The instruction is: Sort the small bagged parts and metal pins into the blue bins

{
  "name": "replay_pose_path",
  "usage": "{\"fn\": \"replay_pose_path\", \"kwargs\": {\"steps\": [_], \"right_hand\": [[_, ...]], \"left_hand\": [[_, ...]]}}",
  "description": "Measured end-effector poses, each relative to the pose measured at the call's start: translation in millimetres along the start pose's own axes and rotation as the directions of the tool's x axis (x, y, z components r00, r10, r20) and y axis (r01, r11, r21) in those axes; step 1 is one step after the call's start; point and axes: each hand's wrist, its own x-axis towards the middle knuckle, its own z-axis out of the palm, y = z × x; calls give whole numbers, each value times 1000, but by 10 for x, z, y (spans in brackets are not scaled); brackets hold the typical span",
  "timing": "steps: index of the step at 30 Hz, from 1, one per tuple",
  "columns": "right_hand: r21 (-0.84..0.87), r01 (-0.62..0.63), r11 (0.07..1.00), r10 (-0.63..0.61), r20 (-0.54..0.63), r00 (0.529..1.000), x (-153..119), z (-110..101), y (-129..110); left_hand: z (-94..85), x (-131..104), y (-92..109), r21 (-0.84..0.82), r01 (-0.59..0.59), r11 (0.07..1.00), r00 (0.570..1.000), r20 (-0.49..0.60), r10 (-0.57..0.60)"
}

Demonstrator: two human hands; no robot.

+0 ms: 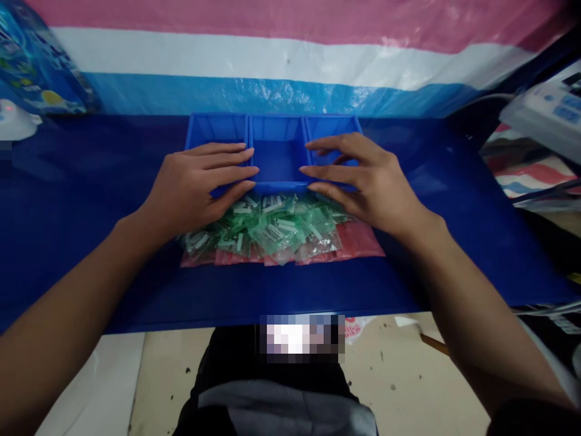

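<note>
1. Head view, centre of the frame: two bare hands lie flat over a row of three blue bins (278, 158) on a dark blue worktop (82, 230).
2. The left hand (200, 184) rests on the left bin, its fingers (227, 162) stretched out straight and close together, tips reaching the wall of the middle bin. It grips nothing.
3. The right hand (363, 181) mirrors it on the right bin, fingers (331, 145) spread a little and extended toward the centre. It too closes on nothing.
4. The middle bin shows bare between the two sets of fingertips; what the outer bins hold is hidden by the hands.
5. Just below the bins, toward the lower centre, a heap of small green bags (272, 227) with white parts inside lies on a red sheet (358, 242). The heels of both hands sit over its upper edge.
6. By the look of it the bins are being squared up or steadied. Any move to the bags would call for lifting a hand off its bin and pinching a single bag from the loose, slippery heap.
7. Upper left: a blue printed pack (36, 60). Right edge: a white device (544, 112). A striped tarp (290, 54) hangs behind.
</note>
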Motion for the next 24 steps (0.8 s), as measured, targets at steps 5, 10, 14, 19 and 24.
{"fn": "replay_pose_path", "kwargs": {"steps": [5, 10, 14, 19, 24], "right_hand": [[81, -70, 994, 72, -30, 997, -44, 70, -13], [123, -72, 990, 76, -31, 997, -69, 77, -77], [150, -90, 985, 94, -20, 995, -62, 77, -87], [117, -123, 985, 127, -31, 991, -13, 31, -144], [109, -189, 976, 209, -230, 950, 39, -70, -255]], "left_hand": [[-23, 6, -3, 6, -10, 1000, 1000, 9, 10], [-27, 17, -13, -1, -28, 1000, 1000, -3, 28], [-9, 17, -14, 8, -11, 1000, 1000, -12, 11], [-8, 11, -13, 38, -50, 998, 999, -6, 50], [-77, 37, 23, 115, 1, 993, 991, -133, 14]]}}
